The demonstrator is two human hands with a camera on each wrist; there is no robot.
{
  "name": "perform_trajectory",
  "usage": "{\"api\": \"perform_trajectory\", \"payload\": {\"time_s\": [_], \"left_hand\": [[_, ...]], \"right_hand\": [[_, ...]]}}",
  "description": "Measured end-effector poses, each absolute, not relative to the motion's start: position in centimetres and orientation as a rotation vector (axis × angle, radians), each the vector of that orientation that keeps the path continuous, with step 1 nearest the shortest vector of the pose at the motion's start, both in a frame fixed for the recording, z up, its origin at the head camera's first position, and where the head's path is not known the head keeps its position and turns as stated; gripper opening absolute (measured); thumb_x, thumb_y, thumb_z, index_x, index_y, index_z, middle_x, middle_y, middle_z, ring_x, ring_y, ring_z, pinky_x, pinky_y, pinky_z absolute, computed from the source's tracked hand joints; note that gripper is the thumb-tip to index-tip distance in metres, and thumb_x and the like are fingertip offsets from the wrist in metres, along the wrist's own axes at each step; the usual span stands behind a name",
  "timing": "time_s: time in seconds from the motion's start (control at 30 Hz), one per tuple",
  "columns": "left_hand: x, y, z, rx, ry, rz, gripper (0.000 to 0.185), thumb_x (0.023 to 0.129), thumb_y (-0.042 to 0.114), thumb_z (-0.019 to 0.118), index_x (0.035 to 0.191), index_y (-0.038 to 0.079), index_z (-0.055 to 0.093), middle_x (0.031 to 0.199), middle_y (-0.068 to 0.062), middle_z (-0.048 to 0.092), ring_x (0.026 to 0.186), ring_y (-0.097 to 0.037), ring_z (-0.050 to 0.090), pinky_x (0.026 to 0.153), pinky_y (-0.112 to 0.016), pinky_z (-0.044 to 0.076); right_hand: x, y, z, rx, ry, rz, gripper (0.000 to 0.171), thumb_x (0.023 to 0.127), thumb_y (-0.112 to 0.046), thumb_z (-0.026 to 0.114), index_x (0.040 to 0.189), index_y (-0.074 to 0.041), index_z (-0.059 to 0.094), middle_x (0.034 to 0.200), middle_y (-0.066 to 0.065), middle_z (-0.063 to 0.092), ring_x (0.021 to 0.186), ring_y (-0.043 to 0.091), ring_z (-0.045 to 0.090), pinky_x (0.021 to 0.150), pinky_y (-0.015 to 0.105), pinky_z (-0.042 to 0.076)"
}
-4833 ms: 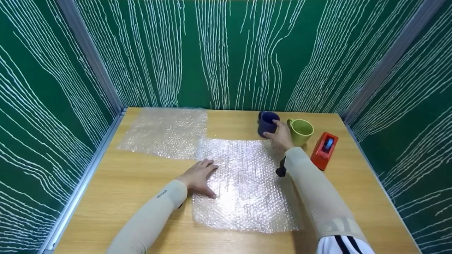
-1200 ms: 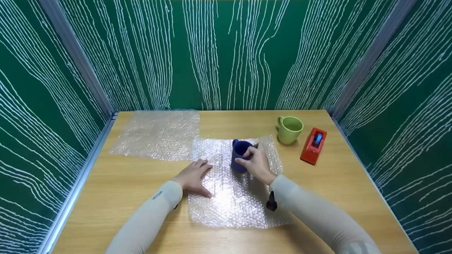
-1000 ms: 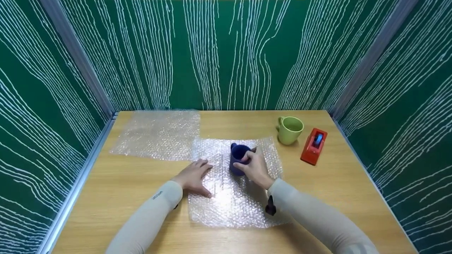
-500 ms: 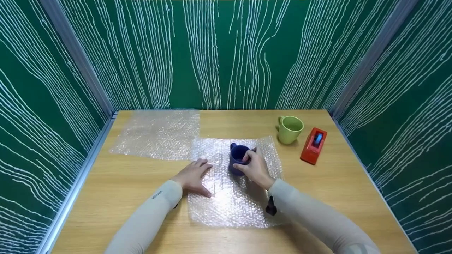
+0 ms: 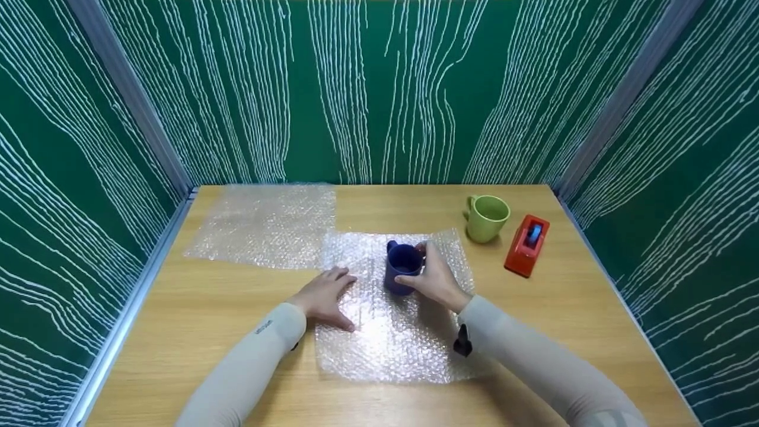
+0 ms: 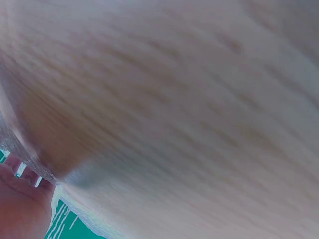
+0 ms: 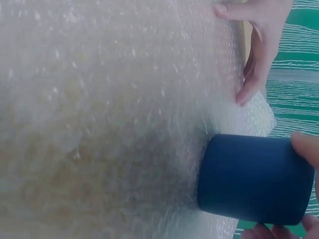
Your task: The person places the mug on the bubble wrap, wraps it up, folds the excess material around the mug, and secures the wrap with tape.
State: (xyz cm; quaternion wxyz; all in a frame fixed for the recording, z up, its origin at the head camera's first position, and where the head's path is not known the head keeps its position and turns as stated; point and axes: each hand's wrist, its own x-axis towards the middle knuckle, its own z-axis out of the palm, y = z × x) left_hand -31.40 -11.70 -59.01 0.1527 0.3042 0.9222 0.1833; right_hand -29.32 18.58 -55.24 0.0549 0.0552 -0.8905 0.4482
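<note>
A dark blue mug (image 5: 401, 274) stands upright on a sheet of bubble wrap (image 5: 385, 356), its handle at the back left. The right hand (image 5: 436, 276) holds it from the right, thumb on the near side by the rim and fingers at the far side. In the right wrist view, thumb and fingertips lie on opposite sides of the mug (image 7: 254, 179) near its rim. The left hand (image 5: 325, 298) rests with spread fingers on the left edge of the sheet. Mostly blurred tabletop fills the left wrist view, with part of a hand (image 6: 22, 206) at lower left.
A green mug (image 5: 486, 222) stands at the back right, beside a red tape dispenser (image 5: 526, 249). Another bubble wrap sheet (image 5: 267, 225) lies at the back left, its corner meeting the first sheet. Green walls with white lines (image 5: 415, 89) enclose the wooden table (image 5: 225, 308).
The right hand carried the blue mug from the back of the table onto the bubble wrap. Its fingers have since moved from inside the rim to the outside. The left hand stayed on the sheet.
</note>
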Motion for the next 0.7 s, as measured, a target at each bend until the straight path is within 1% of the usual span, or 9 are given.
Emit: {"api": "perform_trajectory", "payload": {"time_s": [0.13,0.27,0.43,0.6,0.7], "left_hand": [[-31.5,-11.7,-59.0,0.856,2.633,0.529,0.122,0.068,0.063,0.096,0.167,0.018,0.042,0.178,-0.015,0.031,0.166,-0.044,0.023,0.136,-0.058,0.025],[-31.5,-11.8,-59.0,0.837,2.626,0.521,0.122,0.069,0.065,0.095,0.168,0.019,0.041,0.178,-0.014,0.029,0.167,-0.043,0.022,0.136,-0.057,0.024],[-31.5,-11.9,-59.0,0.861,2.631,0.534,0.121,0.069,0.065,0.096,0.167,0.018,0.042,0.177,-0.016,0.032,0.165,-0.045,0.025,0.135,-0.058,0.026],[-31.4,-11.8,-59.0,0.868,2.64,0.527,0.121,0.069,0.065,0.096,0.167,0.018,0.043,0.177,-0.015,0.032,0.165,-0.044,0.025,0.135,-0.058,0.026],[-31.4,-11.7,-59.0,0.871,2.642,0.528,0.122,0.068,0.066,0.096,0.167,0.018,0.043,0.177,-0.015,0.032,0.165,-0.045,0.026,0.135,-0.058,0.025]], "right_hand": [[-29.8,19.0,-55.0,0.22,-2.761,1.381,0.097,0.076,-0.015,0.098,0.153,0.008,0.044,0.15,0.032,0.056,0.143,0.049,0.053,0.128,0.063,0.037],[-30.5,19.4,-55.0,0.282,-2.816,1.417,0.103,0.077,-0.013,0.095,0.16,0.009,0.038,0.16,0.035,0.048,0.151,0.052,0.045,0.132,0.065,0.03],[-31.1,19.9,-54.8,0.35,-2.852,1.453,0.102,0.078,-0.01,0.093,0.161,0.009,0.038,0.161,0.033,0.047,0.153,0.052,0.043,0.133,0.065,0.027],[-31.5,20.1,-54.8,0.387,-2.865,1.492,0.101,0.076,-0.007,0.092,0.161,0.007,0.039,0.16,0.033,0.05,0.152,0.052,0.045,0.131,0.066,0.029],[-31.6,20.2,-54.9,0.394,-2.86,1.525,0.1,0.075,-0.003,0.09,0.161,0.006,0.04,0.158,0.032,0.052,0.15,0.051,0.047,0.131,0.066,0.03]]}}
